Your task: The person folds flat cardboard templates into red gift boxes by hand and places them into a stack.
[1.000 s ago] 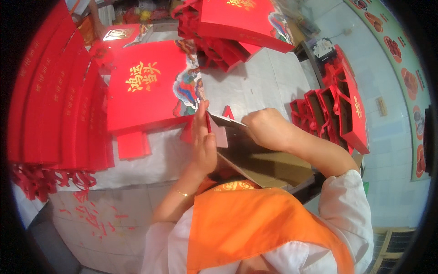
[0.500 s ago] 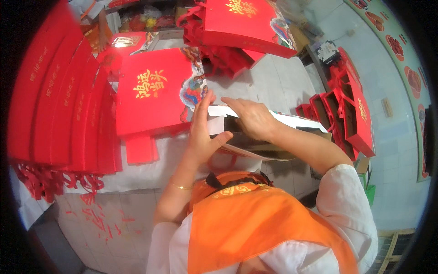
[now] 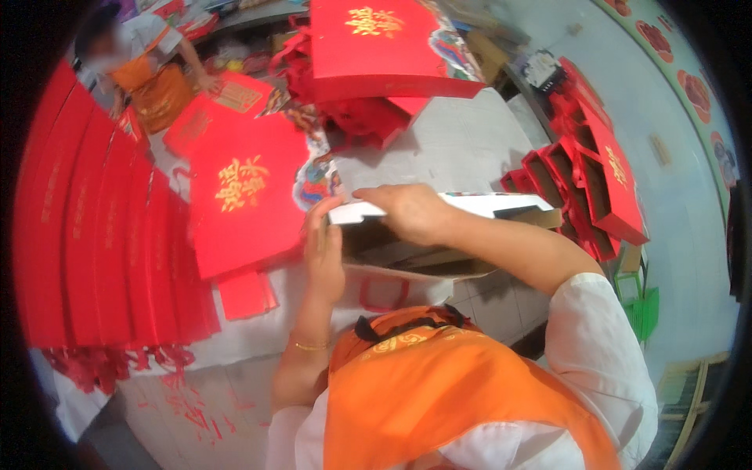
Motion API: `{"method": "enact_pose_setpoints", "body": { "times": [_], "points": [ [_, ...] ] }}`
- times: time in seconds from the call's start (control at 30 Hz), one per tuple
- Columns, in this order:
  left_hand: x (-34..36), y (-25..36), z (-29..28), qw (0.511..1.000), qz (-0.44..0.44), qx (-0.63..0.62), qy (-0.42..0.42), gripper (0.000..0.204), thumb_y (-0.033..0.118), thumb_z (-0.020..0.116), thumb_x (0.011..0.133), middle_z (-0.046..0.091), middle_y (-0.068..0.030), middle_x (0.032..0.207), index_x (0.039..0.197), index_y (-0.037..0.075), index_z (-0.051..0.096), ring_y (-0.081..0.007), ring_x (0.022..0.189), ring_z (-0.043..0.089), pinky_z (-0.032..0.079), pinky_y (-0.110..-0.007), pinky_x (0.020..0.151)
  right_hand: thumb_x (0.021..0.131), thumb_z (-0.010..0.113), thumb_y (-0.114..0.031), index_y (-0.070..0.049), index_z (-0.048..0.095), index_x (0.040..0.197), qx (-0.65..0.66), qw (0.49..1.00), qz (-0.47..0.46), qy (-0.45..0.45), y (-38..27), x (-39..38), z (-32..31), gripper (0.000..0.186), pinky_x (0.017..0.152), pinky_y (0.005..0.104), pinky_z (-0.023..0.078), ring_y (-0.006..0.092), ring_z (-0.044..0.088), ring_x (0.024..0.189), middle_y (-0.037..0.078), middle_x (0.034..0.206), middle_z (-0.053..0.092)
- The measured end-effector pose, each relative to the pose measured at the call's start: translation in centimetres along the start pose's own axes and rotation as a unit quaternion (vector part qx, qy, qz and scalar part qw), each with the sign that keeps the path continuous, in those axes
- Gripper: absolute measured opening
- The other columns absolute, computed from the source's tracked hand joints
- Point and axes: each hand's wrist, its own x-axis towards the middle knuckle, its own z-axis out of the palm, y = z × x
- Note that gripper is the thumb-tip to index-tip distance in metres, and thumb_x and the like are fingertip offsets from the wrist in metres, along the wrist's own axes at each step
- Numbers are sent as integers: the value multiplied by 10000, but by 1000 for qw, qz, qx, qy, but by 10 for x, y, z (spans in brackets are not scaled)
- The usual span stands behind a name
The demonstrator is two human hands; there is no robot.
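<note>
In front of my body stands an open cardboard box (image 3: 478, 265) with a white upper edge, its hollow inside showing brown. My left hand (image 3: 323, 254) grips the box's left end, thumb and fingers close together at the corner. Over the white top edge bends my right hand (image 3: 415, 213), its fingers closed on the flap near that same corner. Part of the box is hidden behind my right forearm. Just left of my left hand lies a flat red gift box (image 3: 254, 188) with gold lettering and a colourful patterned edge.
Tall red gift bags (image 3: 94, 227) stand in a row at the left. Another red box (image 3: 384, 47) lies on red bags at the back of the white-covered table (image 3: 462, 141). Open red bags (image 3: 580, 172) stack at right. A co-worker (image 3: 149, 70) is at the far left.
My left thumb has drawn in toward the fingers at the box's left end. My right hand has shifted slightly left along the edge. The view has turned, bringing the co-worker into sight.
</note>
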Motion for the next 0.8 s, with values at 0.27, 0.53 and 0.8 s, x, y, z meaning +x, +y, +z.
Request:
{"method": "enact_pose_setpoints", "body": {
  "times": [0.27, 0.53, 0.8],
  "points": [
    [8, 16, 10, 997, -51, 6, 58, 326, 42, 477, 988, 534, -117, 1326, 1312, 17, 501, -228, 1285, 471, 348, -363, 1103, 844, 540, -134, -2, 417, 1472, -135, 989, -10, 61, -9, 8, 23, 654, 715, 450, 507, 313, 633, 826, 133, 925, 596],
    [19, 17, 0, 996, -73, -34, 34, 297, -40, 474, 910, 549, -95, 1234, 1197, 8, 536, -217, 1226, 494, 358, -337, 1076, 1026, 449, -378, -41, 469, 1456, 170, 985, 4, -42, 25, -12, -25, 546, 1045, 477, 447, 399, 589, 1204, 238, 1314, 611],
    [23, 8, 9, 997, -80, 9, -4, 239, -28, 487, 889, 580, -71, 1098, 1103, 30, 577, -199, 1108, 539, 389, -320, 1030, 1045, 401, -498, -52, 570, 1348, 78, 956, 173, -224, 158, -130, -89, 565, 1032, 458, 450, 437, 605, 1152, 246, 1242, 648]
  ]
}}
